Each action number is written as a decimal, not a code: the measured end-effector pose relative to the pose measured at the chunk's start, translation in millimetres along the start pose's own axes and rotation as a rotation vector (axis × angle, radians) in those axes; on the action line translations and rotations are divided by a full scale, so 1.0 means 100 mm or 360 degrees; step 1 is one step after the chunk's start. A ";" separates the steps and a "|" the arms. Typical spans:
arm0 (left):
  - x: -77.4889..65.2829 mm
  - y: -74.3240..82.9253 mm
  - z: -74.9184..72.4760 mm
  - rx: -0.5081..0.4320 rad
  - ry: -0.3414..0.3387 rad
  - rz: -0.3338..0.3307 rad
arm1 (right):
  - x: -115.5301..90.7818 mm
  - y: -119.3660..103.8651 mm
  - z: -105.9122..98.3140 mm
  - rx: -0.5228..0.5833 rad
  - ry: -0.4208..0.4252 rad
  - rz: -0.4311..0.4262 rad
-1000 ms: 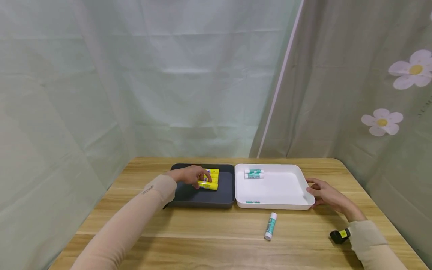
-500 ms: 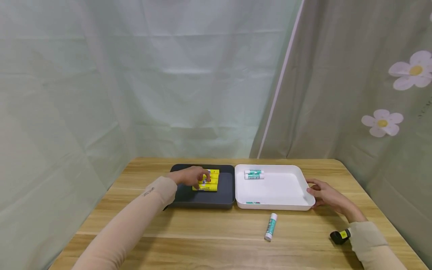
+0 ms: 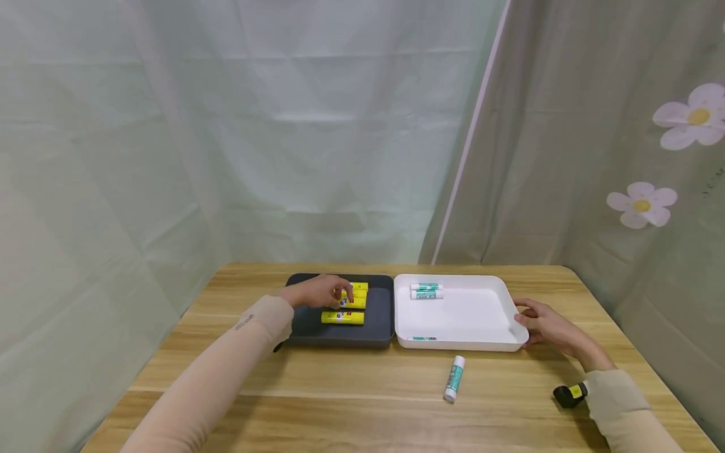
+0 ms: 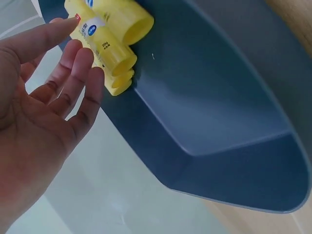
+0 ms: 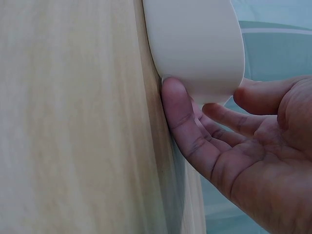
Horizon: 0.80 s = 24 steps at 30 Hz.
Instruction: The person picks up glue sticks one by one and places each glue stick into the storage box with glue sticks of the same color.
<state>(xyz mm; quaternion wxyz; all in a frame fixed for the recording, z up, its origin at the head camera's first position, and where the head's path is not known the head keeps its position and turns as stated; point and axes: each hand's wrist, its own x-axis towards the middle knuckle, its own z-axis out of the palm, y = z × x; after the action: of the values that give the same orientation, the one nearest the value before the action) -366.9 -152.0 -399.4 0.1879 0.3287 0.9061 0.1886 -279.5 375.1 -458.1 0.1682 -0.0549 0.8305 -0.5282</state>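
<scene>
My left hand (image 3: 318,291) is over the dark grey tray (image 3: 379,318), fingers loosely bent at a group of yellow glue sticks (image 3: 355,302). In the left wrist view, its fingertips (image 4: 87,57) lie right beside the glue sticks, not wrapped round any. One yellow glue stick (image 3: 342,318) lies slightly apart, nearer to me in the tray. My right hand (image 3: 546,326) holds the near right corner of the white tray (image 3: 470,321); in the right wrist view the thumb is at the rim and the other fingers curl round the outer wall.
Two white-and-teal glue sticks (image 3: 427,291) lie at the white tray's back left; another glue stick (image 3: 423,339) shows just above its near wall. A further teal-labelled glue stick (image 3: 454,379) lies on the wooden table (image 3: 362,402) in front. Curtains (image 3: 340,157) enclose the table.
My left hand has let go of the nearest yellow glue stick and moved slightly away from me. That glue stick has separated from the group toward me. My right hand has stayed put.
</scene>
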 end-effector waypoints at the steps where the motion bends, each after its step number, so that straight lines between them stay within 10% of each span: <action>1: -0.01 0.00 0.00 -0.0013 0.0007 0.0004 | 0.00 0.00 0.00 0.0000 0.0000 -0.0002; 13: -0.16 0.12 0.22 -0.0327 0.0409 0.0069 | 0.01 0.00 0.01 0.0007 0.0000 0.0008; 24: -0.28 0.34 0.43 -0.0493 0.0482 0.0179 | 0.00 0.00 0.00 0.0025 -0.0019 -0.0013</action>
<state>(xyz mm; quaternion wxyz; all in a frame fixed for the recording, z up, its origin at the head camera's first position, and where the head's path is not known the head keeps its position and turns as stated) -309.5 -137.2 -414.2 0.0869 0.3140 0.8645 0.3829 -279.9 375.7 -458.5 0.1714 -0.0600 0.8251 -0.5351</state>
